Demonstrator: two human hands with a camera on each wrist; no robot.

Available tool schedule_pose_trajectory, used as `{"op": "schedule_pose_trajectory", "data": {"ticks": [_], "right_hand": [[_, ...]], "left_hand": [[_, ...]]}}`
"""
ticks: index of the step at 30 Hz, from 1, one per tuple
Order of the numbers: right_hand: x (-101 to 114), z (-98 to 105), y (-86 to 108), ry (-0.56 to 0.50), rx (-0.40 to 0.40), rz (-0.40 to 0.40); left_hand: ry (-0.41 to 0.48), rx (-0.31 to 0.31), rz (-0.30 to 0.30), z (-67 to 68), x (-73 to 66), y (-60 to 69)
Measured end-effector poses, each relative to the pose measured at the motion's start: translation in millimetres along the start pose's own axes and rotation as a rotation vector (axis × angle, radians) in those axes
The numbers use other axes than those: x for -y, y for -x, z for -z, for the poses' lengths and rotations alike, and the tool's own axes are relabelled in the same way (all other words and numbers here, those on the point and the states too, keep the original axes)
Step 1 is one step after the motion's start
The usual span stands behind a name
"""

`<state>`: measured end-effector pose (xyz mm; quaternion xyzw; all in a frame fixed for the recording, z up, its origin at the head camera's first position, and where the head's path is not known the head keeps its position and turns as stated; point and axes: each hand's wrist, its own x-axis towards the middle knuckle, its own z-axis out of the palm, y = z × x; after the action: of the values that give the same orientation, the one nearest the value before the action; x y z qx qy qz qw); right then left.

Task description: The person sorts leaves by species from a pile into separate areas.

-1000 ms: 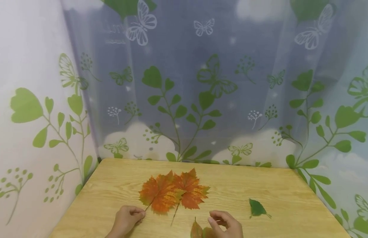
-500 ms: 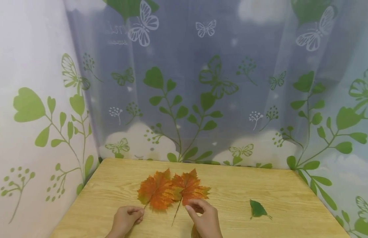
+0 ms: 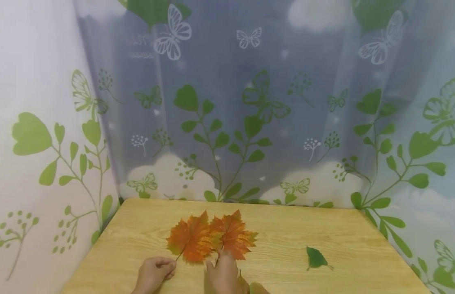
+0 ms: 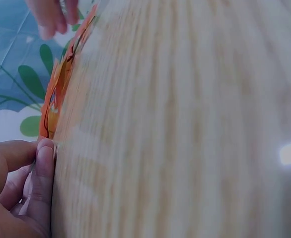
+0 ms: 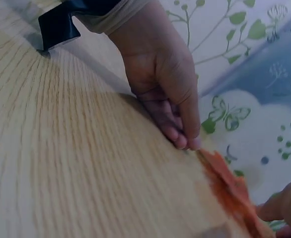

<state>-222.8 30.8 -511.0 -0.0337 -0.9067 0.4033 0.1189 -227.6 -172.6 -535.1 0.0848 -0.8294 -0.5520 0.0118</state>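
Two orange maple-shaped leaves lie on the wooden table with their edges overlapping, the left leaf (image 3: 190,239) and the right leaf (image 3: 237,237). My left hand (image 3: 154,274) pinches the left leaf's stem between thumb and fingertips, low over the tabletop. In the left wrist view, that left hand (image 4: 24,181) has its fingers bent around the stem. My right hand (image 3: 224,274) is over the right leaf's stem and covers much of it. Seen from the left wrist, the right hand's fingers (image 4: 46,22) hang a little above the leaves, with nothing visibly held.
Two smaller leaves, one brownish (image 3: 243,284) and one greenish (image 3: 257,288), lie partly out of view beside the right hand. A small green leaf (image 3: 316,258) lies farther right on the table (image 3: 286,228). Printed curtains (image 3: 227,163) hang behind the table.
My right hand has moved left, from beside the small leaves to the right maple leaf's stem. The left hand keeps its pinch, and the left leaf has shifted slightly left.
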Motion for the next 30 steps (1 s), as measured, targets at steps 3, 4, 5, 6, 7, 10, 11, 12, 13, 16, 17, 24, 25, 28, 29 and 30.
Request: {"op": "schedule_pose_trajectory", "data": {"ticks": [3, 4, 5, 6, 7, 10, 11, 12, 13, 16, 17, 24, 25, 28, 29, 30], "right_hand": [[-2, -9, 2.2, -0.001, -0.043, -0.065], [-3, -11, 3.4, -0.014, -0.054, -0.086], [-4, -13, 4.9, -0.033, -0.065, -0.113], [-4, -16, 6.9, -0.055, -0.080, -0.138], [-5, -18, 8.6, -0.073, -0.095, -0.163], [-7, -24, 11.7, -0.105, -0.115, -0.224], [-7, -26, 12.2, -0.101, -0.120, -0.227], [-8, -26, 12.0, -0.094, -0.125, -0.225], [-8, -26, 11.7, -0.083, -0.125, -0.218], [-10, -23, 10.8, -0.038, -0.116, -0.197], [-10, -21, 10.7, -0.026, -0.118, -0.182], [-12, -16, 9.0, -0.016, -0.080, -0.151], [-12, -15, 8.5, -0.018, -0.082, -0.153], [-12, -14, 7.8, -0.016, -0.079, -0.151], [-11, -14, 7.5, -0.010, -0.077, -0.147], [-11, -14, 7.3, -0.007, -0.075, -0.147]], "left_hand": [[-0.003, -0.001, 0.007, 0.3, 1.9, -1.1], [-0.005, 0.000, 0.005, 0.6, 2.2, -1.2], [-0.007, 0.000, 0.003, 1.0, 2.5, -1.2], [-0.006, -0.001, 0.004, 0.9, 2.5, -1.0], [-0.009, -0.002, 0.005, 1.0, 2.3, -0.2], [-0.018, -0.008, 0.004, 0.4, 2.2, 1.5], [-0.018, -0.007, 0.005, 0.2, 2.0, 1.8], [-0.016, -0.004, -0.001, 0.0, 1.7, 1.9], [-0.010, -0.001, 0.001, -0.1, 1.4, 2.0], [0.007, 0.012, -0.001, -1.0, 1.1, 1.5], [0.016, 0.014, -0.001, -1.4, 1.1, 1.3], [0.019, -0.006, 0.016, -2.4, -0.8, 2.2], [0.016, -0.007, 0.015, -2.1, -1.1, 2.6], [0.011, -0.011, 0.007, -2.1, -1.2, 2.9], [0.009, -0.012, 0.005, -2.1, -1.2, 2.9], [0.011, -0.012, 0.006, -2.2, -1.3, 2.9]]}}
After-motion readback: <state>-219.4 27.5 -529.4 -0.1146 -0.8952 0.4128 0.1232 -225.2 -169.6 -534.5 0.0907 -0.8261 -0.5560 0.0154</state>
